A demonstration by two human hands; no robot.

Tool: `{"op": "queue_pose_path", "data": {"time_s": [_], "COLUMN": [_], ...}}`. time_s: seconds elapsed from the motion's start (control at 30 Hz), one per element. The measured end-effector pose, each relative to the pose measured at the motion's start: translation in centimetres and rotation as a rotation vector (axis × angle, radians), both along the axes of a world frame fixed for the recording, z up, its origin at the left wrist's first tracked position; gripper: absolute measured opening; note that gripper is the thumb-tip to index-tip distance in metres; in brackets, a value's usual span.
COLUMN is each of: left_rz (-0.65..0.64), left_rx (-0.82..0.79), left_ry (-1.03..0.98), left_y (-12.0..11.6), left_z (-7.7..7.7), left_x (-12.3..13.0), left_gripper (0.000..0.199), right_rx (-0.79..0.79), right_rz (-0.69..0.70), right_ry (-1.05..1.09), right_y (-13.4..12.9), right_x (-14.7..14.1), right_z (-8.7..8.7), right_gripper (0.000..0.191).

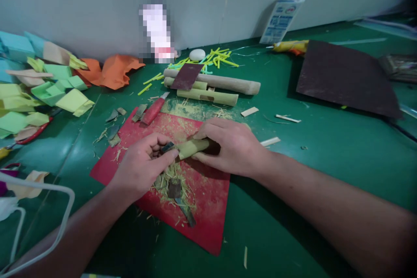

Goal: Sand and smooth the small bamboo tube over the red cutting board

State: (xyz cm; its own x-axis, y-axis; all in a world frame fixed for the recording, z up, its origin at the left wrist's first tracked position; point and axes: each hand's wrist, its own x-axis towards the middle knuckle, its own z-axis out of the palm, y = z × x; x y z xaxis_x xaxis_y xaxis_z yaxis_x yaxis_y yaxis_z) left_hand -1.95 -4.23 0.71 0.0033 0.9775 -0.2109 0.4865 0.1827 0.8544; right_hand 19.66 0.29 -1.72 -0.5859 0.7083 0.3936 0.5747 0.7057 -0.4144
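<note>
The right hand (232,144) is clamped around the right end of a short bamboo tube (190,147), above the far half of a red sheet (210,221) on the green desk (276,226); the left hand (146,161) pinches a small dark scrap (167,147) between thumb and fingers, its thumb against the tube's left end; the two hands are near each other, with the tube between them.

Shavings (187,184) and more dark bits (175,188) lie below the left hand, toward the sheet's near edge; a red-handled knife (153,111) lies across the sheet's far edge, near its far left corner; beyond that edge, more bamboo tubes (228,83) lie side by side, a brown piece (186,77) on top; folded paper (47,80) crowds the desk's left side; a large dark sheet (343,80) lies toward its far right.
</note>
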Motion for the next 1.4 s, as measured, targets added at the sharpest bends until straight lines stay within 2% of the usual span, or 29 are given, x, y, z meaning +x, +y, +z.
{"op": "queue_pose_path", "data": {"time_s": [0.13, 0.3, 0.47, 0.63, 0.87, 1.03, 1.13, 1.2, 1.3, 1.4], "left_rz": [0.001, -0.002, 0.079, 0.091, 0.051, 0.037, 0.020, -0.050, -0.224, -0.330], "left_rx": [0.012, 0.007, -0.020, -0.043, 0.145, 0.155, 0.217, 0.304, 0.459, 0.562], "left_ry": [0.001, 0.046, -0.076, -0.140, 0.013, 0.011, 0.067, 0.154, 0.225, 0.256], "left_y": [0.2, 0.4, 1.1, 1.4, 1.4, 1.5, 1.3, 1.1, 1.0, 0.9], "left_z": [0.1, 0.0, -0.4, -0.3, 0.0, -0.1, -0.2, -0.2, 0.0, 0.2], "left_x": [0.0, 0.3, 0.6, 0.9, 0.8, 0.6, 0.2, -0.2, -0.9, -1.4], "left_gripper": [0.025, 0.025, 0.028, 0.026, 0.017, 0.018, 0.015, 0.010, 0.003, 0.007], "right_rx": [0.037, 0.003, 0.006, 0.036, 0.018, -0.003, 0.008, 0.011, -0.003, -0.018], "right_rz": [-0.073, -0.147, -0.274, -0.316, -0.279, -0.248, -0.174, -0.113, -0.030, 0.035], "right_ry": [-0.021, -0.063, -0.069, -0.120, -0.149, -0.152, -0.129, -0.113, -0.096, -0.087], "right_y": [-0.4, -0.6, -1.5, -2.0, -1.9, -1.9, -1.8, -1.5, -1.1, -0.7], "right_x": [-0.2, -0.5, -1.4, -1.8, -1.7, -1.5, -1.3, -1.0, -0.5, 0.1], "right_z": [0.2, 0.2, 0.3, 0.3, 0.4, 0.3, 0.3, 0.4, 0.6, 0.7], "right_gripper": [0.020, 0.021, 0.019, 0.019, 0.017, 0.016, 0.017, 0.017, 0.018, 0.017]}}
